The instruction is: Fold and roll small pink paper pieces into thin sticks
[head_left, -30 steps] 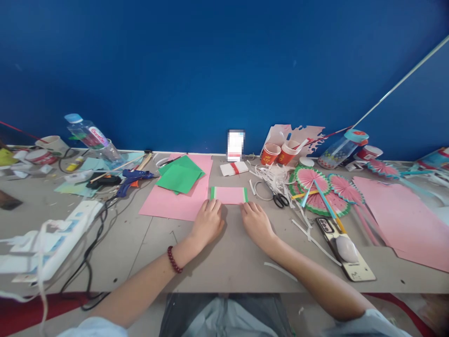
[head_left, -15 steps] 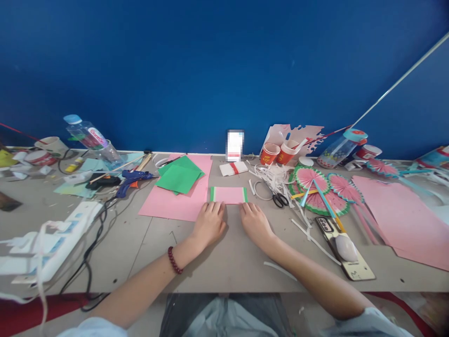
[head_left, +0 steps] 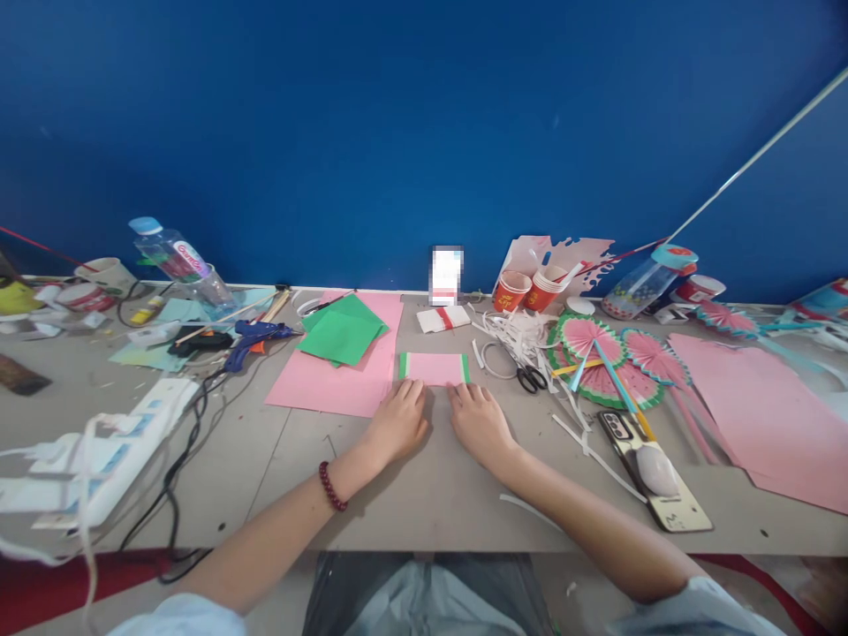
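Observation:
A small folded pink paper [head_left: 434,368] with green and white bands at its two ends lies flat on the table in front of me. At its near left corner the fingers of my left hand [head_left: 400,419], bent and close together, hold the edge. My right hand [head_left: 481,426] grips the same near edge on the right in a like way. Both thumbs are mostly hidden. Left of the paper, green sheets [head_left: 343,329] rest on a large pink sheet [head_left: 331,389]. Black-handled scissors [head_left: 531,379] lie to the right among white paper strips [head_left: 520,336].
Pink and green folded paper fans [head_left: 589,344], a phone [head_left: 689,508] with a mouse [head_left: 655,469] on it, and red paper cups [head_left: 511,290] stand or lie to the right. A blue glue gun [head_left: 255,340], power strip [head_left: 142,442] and plastic bottle [head_left: 178,261] are on the left.
My right hand has shifted slightly left along the paper's near edge. The whole view has moved a little; the paper stays in place.

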{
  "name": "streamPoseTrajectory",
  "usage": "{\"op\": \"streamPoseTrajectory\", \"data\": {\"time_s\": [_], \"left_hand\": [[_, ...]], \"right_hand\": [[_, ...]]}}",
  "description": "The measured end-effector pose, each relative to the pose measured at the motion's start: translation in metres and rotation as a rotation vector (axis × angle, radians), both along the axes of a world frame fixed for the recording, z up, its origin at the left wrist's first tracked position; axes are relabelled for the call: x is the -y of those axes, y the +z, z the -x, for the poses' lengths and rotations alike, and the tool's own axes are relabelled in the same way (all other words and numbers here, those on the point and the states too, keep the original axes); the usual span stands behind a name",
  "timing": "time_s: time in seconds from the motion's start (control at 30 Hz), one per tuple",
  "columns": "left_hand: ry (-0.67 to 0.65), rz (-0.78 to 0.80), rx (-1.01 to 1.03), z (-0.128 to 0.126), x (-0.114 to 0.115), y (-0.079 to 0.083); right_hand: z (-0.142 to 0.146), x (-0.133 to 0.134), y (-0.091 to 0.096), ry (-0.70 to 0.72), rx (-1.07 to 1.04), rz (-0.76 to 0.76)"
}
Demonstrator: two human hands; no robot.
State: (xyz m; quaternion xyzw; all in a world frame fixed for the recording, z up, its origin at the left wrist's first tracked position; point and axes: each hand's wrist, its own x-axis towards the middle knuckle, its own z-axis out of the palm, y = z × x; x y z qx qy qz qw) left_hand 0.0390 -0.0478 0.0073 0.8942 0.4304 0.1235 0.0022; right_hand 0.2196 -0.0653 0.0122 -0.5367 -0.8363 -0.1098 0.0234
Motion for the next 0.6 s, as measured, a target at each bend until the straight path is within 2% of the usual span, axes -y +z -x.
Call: {"op": "streamPoseTrajectory", "data": {"time_s": [0.6], "left_hand": [[0.001, 0.006, 0.034, -0.0036, 0.0002, 0.0051]], "right_hand": [[0.0028, 0.0007, 0.0043, -0.021, 0.005, 0.056]]}}
